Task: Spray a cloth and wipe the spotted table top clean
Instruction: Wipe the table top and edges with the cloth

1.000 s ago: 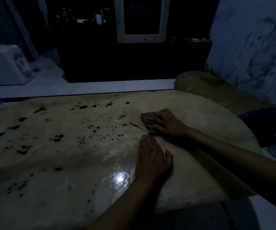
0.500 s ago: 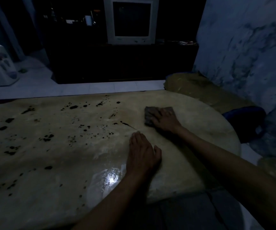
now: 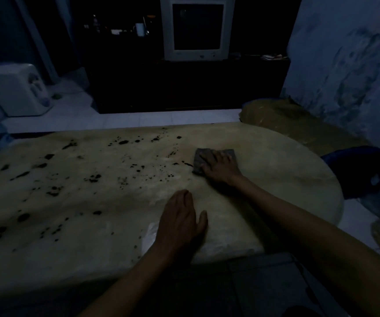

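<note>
The right hand [image 3: 219, 167] presses flat, fingers spread, on a grey cloth [image 3: 201, 160] lying on the pale table top [image 3: 275, 179], just right of the dark spots [image 3: 125, 172] scattered over its left and middle. The left hand [image 3: 181, 221] rests palm down on the table near the front edge, fingers straight, holding nothing.
</note>
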